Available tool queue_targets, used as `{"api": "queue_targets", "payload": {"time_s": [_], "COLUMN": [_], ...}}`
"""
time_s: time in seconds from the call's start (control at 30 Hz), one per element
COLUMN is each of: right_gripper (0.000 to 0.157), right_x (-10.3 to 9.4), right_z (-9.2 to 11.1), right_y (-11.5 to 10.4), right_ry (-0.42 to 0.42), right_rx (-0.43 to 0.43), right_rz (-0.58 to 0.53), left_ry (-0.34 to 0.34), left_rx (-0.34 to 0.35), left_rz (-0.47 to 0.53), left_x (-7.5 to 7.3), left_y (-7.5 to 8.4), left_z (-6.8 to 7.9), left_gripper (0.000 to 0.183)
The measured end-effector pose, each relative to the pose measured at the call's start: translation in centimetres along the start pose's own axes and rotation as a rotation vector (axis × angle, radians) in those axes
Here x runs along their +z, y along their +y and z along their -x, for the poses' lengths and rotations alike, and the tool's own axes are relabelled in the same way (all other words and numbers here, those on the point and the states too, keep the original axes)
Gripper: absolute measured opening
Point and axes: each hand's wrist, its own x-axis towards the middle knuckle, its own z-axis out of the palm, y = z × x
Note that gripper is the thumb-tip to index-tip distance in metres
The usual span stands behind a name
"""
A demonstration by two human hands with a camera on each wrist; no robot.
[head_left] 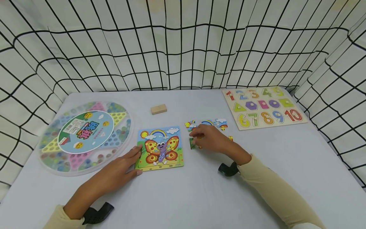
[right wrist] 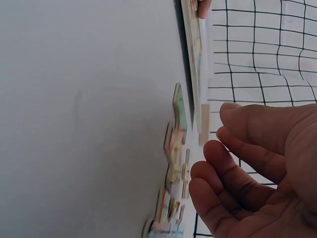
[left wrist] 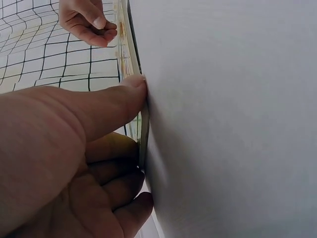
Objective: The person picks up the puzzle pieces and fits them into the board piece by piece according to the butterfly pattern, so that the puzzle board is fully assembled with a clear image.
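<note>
A square butterfly puzzle board lies flat in front of me. My left hand rests at its left side, fingertips along the left edge and thumb at the near left corner. In the left wrist view, the thumb touches the board's thin edge. Over a group of loose puzzle pieces right of the board hovers my right hand, partly hiding them. Its fingers are loosely bent, and the right wrist view shows nothing between thumb and fingers. A green piece lies just below the fingertips.
A round marble game board in clear plastic lies at the left. Behind the puzzle is a small wooden block. A number and shape board sits at the back right. Black netting encloses the white table.
</note>
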Motion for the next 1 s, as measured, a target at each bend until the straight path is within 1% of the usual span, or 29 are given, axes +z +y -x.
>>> {"api": "queue_targets", "payload": {"time_s": [0.2, 0.4, 0.57, 0.8, 1.0], "right_gripper": [0.022, 0.024, 0.027, 0.031, 0.036], "right_x": [-0.15, -0.23, -0.22, -0.22, -0.07], "right_z": [0.41, 0.76, 0.76, 0.56, 0.34], "right_y": [0.54, 0.6, 0.67, 0.74, 0.92], "right_ry": [0.018, 0.03, 0.038, 0.018, -0.03], "right_rx": [0.033, 0.03, 0.034, 0.015, -0.008], "right_rz": [0.033, 0.049, 0.053, 0.057, 0.111], "left_ry": [-0.011, -0.007, -0.02, -0.025, -0.025], "left_rx": [0.002, 0.014, 0.002, -0.012, -0.014], "left_rz": [0.004, 0.01, 0.012, 0.018, 0.016], "left_x": [0.06, 0.03, -0.07, -0.04, -0.09], "left_y": [0.01, 0.07, 0.16, 0.11, 0.14], "left_z": [0.12, 0.23, 0.13, 0.06, 0.1], "left_gripper": [0.069, 0.068, 0.069, 0.069, 0.069]}}
